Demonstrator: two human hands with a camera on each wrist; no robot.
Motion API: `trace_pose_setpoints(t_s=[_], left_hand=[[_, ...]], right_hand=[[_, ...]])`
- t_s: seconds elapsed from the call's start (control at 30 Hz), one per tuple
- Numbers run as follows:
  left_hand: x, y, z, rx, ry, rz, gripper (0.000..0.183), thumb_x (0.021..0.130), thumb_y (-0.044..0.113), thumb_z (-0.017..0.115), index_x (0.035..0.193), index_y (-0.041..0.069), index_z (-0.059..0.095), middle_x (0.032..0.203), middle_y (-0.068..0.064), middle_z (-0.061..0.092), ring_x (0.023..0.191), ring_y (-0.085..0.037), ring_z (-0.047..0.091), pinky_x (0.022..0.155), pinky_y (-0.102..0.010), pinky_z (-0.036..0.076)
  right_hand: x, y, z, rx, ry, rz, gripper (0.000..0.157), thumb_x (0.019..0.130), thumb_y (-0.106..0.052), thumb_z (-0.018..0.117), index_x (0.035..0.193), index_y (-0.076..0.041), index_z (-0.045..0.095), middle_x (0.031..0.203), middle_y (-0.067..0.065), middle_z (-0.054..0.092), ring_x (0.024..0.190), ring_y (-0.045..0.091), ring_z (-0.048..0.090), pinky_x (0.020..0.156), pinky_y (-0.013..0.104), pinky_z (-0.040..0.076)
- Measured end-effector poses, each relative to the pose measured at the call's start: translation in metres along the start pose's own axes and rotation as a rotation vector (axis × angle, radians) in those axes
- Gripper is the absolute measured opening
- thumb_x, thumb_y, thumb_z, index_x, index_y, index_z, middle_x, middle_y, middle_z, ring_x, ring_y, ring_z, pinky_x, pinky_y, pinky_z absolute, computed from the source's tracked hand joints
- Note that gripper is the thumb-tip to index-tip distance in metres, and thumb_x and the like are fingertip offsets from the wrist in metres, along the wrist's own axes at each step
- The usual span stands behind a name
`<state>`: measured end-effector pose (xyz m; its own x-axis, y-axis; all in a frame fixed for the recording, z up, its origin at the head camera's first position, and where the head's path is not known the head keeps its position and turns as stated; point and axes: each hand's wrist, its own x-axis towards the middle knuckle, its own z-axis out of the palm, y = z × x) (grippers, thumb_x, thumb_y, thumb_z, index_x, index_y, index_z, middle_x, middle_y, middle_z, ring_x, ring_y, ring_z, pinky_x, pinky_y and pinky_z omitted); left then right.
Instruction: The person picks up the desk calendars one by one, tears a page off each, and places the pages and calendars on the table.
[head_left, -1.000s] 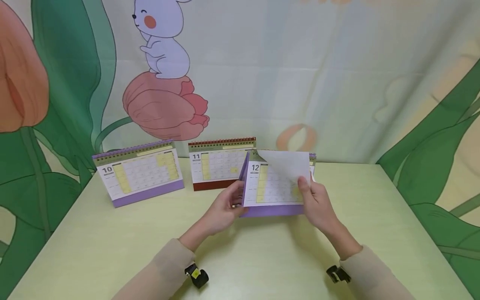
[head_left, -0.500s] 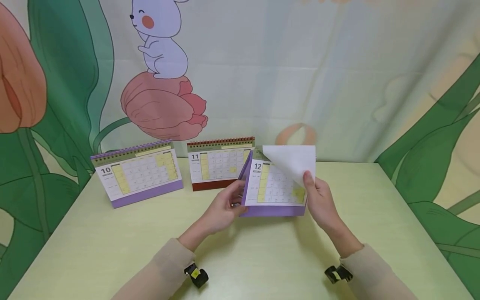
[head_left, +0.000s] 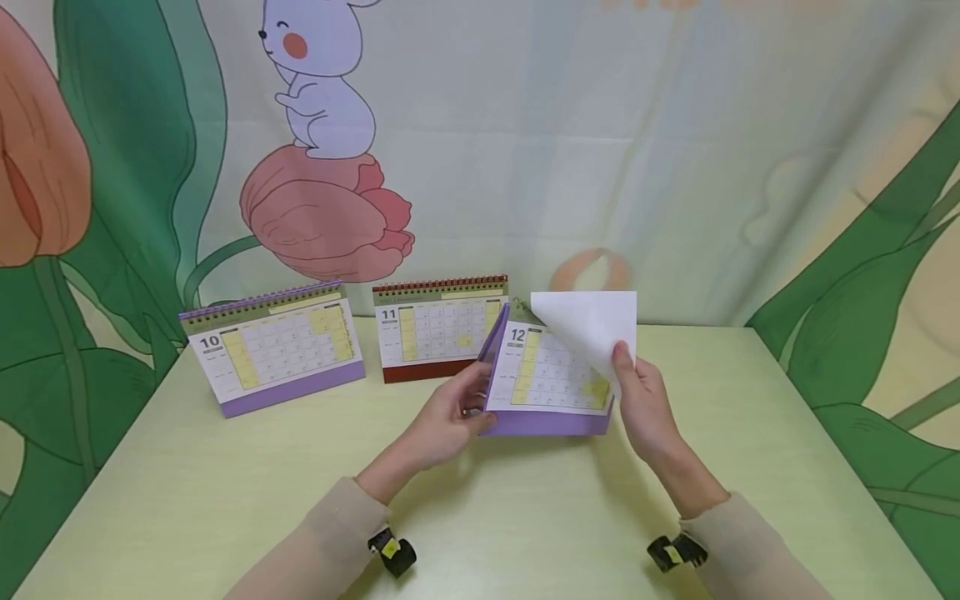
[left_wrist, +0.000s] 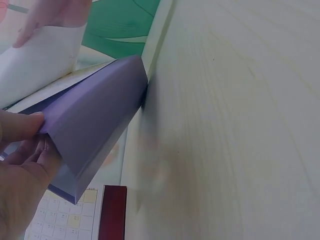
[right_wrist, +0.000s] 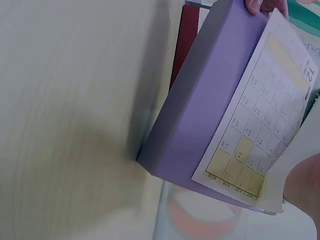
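A purple desk calendar (head_left: 546, 423) stands tilted between my hands, its page marked 12 (head_left: 555, 367) facing me. My left hand (head_left: 444, 421) grips its lower left corner, thumb on the front and fingers inside the stand, as the left wrist view shows. My right hand (head_left: 647, 410) pinches a loose page (head_left: 588, 325) by its right edge. That page curls up and back, its blank side toward me, and covers the upper right of page 12. In the right wrist view the purple base (right_wrist: 200, 110) runs close over the table.
A purple calendar (head_left: 277, 350) showing 10 stands at the left. A dark red calendar (head_left: 442, 325) showing 11 stands behind my left hand, partly covered by the held one. A printed curtain (head_left: 480, 150) hangs behind the pale table (head_left: 480, 517).
My right hand has drawn the loose page a little to the right and turned it further back, uncovering more of page 12. My left hand has kept its grip.
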<state>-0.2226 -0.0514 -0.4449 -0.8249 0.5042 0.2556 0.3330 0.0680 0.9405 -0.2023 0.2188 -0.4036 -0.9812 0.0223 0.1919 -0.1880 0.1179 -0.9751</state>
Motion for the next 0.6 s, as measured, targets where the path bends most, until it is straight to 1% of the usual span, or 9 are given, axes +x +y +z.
trace_pose_setpoints(t_s=[0.17,0.23,0.37,0.47,0.6], left_hand=[[-0.0028,-0.0021,0.0025,-0.018,0.008,-0.017,0.058,0.089,-0.019,0.060,0.141,0.005,0.052,0.126,-0.017,0.063,0.109,-0.029,0.063,0.094,-0.041,0.054],[-0.0031,-0.0018,0.0032,-0.019,0.008,-0.018,0.058,0.089,-0.018,0.060,0.142,0.005,0.051,0.128,-0.017,0.062,0.111,-0.029,0.063,0.095,-0.041,0.053],[-0.0028,-0.0018,0.0030,-0.008,0.012,-0.009,0.057,0.089,-0.018,0.060,0.141,0.006,0.052,0.127,-0.016,0.062,0.108,-0.029,0.063,0.095,-0.044,0.053],[-0.0029,-0.0034,0.0026,-0.001,0.019,-0.002,0.056,0.088,-0.018,0.061,0.139,0.006,0.053,0.125,-0.016,0.063,0.107,-0.029,0.063,0.095,-0.046,0.052],[-0.0028,-0.0056,0.0028,0.001,0.024,0.003,0.056,0.088,-0.018,0.061,0.138,0.006,0.053,0.125,-0.016,0.063,0.106,-0.028,0.063,0.095,-0.046,0.053]], right_hand=[[0.0013,0.0010,0.0026,0.103,0.016,0.022,0.069,0.111,-0.047,0.032,0.144,0.011,0.048,0.142,0.022,0.053,0.133,0.025,0.045,0.115,0.045,0.028],[0.0017,0.0004,0.0032,0.114,0.026,0.032,0.068,0.111,-0.047,0.033,0.144,0.011,0.048,0.142,0.022,0.053,0.132,0.024,0.046,0.115,0.044,0.028],[0.0029,-0.0042,0.0023,0.168,0.046,0.036,0.065,0.111,-0.046,0.035,0.142,0.009,0.052,0.134,0.010,0.059,0.130,0.022,0.044,0.116,0.043,0.026],[0.0045,-0.0064,0.0003,0.228,0.053,0.050,0.064,0.110,-0.047,0.036,0.142,0.006,0.051,0.127,-0.003,0.061,0.131,0.021,0.043,0.116,0.043,0.024],[0.0071,-0.0071,-0.0014,0.269,0.056,0.083,0.068,0.109,-0.050,0.034,0.149,0.005,0.043,0.130,-0.004,0.057,0.133,0.021,0.040,0.118,0.042,0.022]])
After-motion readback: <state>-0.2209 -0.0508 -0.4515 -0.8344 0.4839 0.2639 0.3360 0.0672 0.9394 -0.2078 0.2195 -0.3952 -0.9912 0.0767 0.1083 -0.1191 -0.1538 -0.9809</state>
